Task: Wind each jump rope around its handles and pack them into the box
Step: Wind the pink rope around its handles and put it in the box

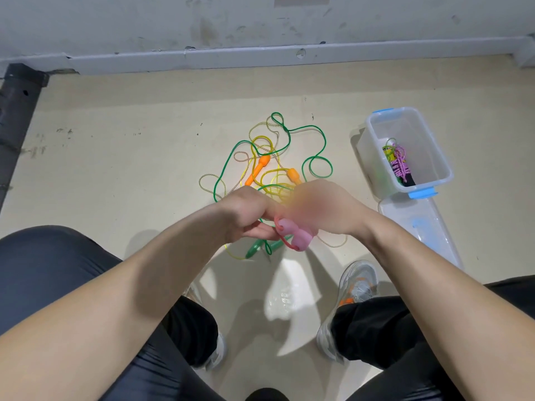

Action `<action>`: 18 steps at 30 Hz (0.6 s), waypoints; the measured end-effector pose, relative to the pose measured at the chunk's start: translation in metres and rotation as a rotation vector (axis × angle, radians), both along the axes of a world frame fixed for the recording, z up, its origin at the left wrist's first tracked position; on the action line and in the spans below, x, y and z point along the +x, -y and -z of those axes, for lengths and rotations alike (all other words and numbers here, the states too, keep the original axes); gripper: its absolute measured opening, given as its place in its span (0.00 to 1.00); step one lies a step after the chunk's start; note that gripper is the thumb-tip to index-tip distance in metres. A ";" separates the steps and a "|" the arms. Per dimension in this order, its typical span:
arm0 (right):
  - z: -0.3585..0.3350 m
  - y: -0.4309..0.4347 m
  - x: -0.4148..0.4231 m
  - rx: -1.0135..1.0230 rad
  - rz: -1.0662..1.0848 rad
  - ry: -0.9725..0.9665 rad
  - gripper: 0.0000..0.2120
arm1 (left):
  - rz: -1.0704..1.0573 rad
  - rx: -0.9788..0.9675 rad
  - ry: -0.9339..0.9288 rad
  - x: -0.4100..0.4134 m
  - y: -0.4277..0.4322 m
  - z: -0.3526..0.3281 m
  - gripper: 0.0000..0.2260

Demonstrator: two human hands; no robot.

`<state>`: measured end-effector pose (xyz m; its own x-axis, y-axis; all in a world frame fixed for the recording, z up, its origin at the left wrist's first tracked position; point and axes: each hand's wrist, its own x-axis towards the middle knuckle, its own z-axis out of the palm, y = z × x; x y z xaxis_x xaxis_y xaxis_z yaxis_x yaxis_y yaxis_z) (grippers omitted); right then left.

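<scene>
Both hands meet over the floor [115,146]. The right hand [330,209] is closed round a pair of pink handles [298,237] that stick out below its palm; its fingers are blurred. The left hand [246,212], touching the right, curls its fingers onto the red cord [280,227] looping off those handles. Directly beneath the grip lie green handles [254,249]. Just beyond it spreads a tangle of loose ropes [315,157] with orange handles [259,169]. Right of the grip, well apart, stands the box [419,131] holding wound ropes [401,166], its lid [425,227] beside it.
</scene>
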<state>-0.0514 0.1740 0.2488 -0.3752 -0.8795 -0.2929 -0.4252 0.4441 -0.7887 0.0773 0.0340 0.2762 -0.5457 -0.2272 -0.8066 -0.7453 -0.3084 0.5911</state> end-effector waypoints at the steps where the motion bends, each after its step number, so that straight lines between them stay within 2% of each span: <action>1: 0.001 -0.001 -0.001 -0.012 -0.008 0.030 0.18 | -0.005 0.019 -0.003 0.001 0.003 -0.001 0.11; 9: 0.000 -0.004 -0.006 -0.092 0.035 0.243 0.11 | -0.123 0.216 -0.043 0.004 0.005 -0.006 0.11; 15: 0.004 -0.005 0.001 -0.177 0.173 0.390 0.09 | -0.138 0.145 -0.096 0.001 0.002 -0.013 0.07; 18: 0.005 -0.002 0.005 -0.201 0.255 0.437 0.15 | -0.093 0.008 -0.117 -0.003 0.001 -0.012 0.06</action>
